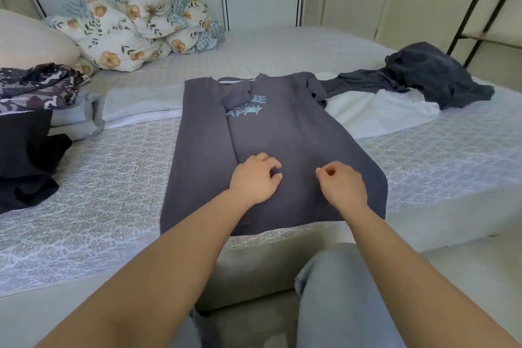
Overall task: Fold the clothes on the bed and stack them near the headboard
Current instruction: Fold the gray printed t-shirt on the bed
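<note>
Two hands are yours here, both over the lower half of the grey shirt (282, 135), which lies flat on the bed (118, 167) at its near edge with its left sleeve folded in. Your left hand (255, 179) has its fingers curled; whether they pinch the cloth is hard to tell. Your right hand (343, 183) is curled too, apparently holding nothing. Off to the left lies a black garment (25, 155), and a dark blue heap (435, 76) sits at far right.
</note>
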